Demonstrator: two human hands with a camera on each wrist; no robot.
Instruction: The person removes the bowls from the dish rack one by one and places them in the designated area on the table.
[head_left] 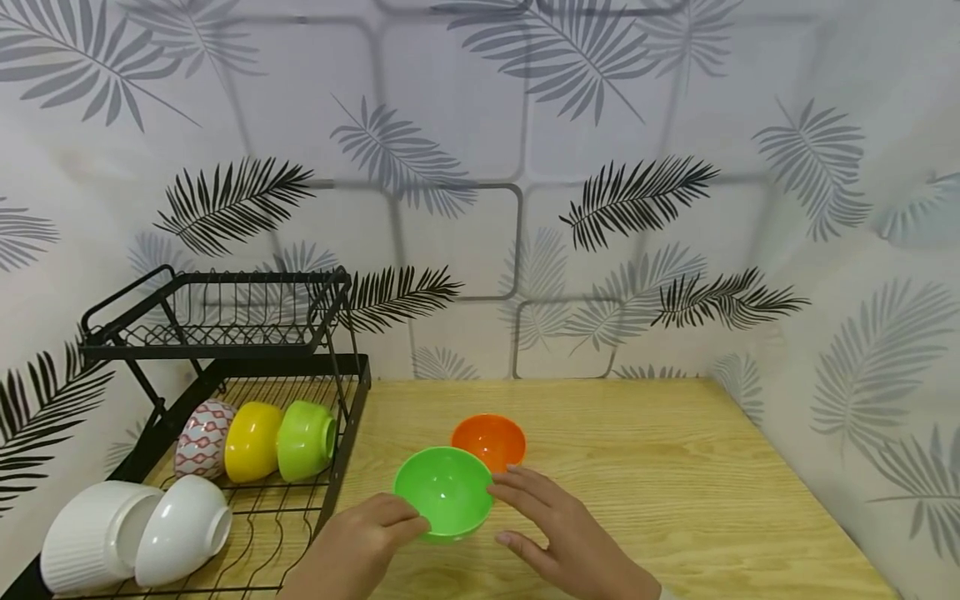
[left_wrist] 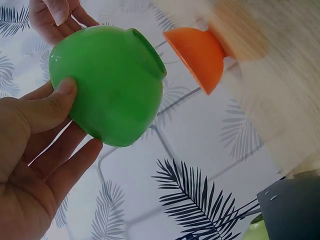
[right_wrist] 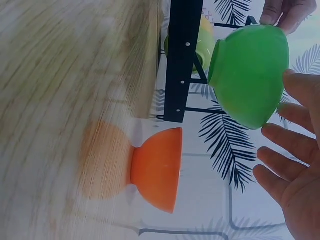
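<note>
A bright green bowl [head_left: 444, 492] is lifted off the table, as both wrist views show, its opening tipped toward the head camera. My left hand [head_left: 358, 542] grips the bowl's left rim, thumb on one side and fingers on the other, seen also in the left wrist view. At the opposite rim is my right hand [head_left: 558, 533], fingers extended and spread, thumb apart. Its fingertips [right_wrist: 270, 129] lie at the rim; whether they touch cannot be told. Behind the green bowl an orange bowl [head_left: 491, 440] stands upright on the wooden table [head_left: 660, 483].
On the left stands a black two-tier dish rack [head_left: 341, 467]. Its lower tier holds a patterned bowl [head_left: 204, 440], a yellow bowl [head_left: 253, 442], a lime green bowl [head_left: 303, 442] and white bowls [head_left: 180, 533], all tipped on their sides. A leaf-patterned covering [head_left: 465, 250] rises behind the table.
</note>
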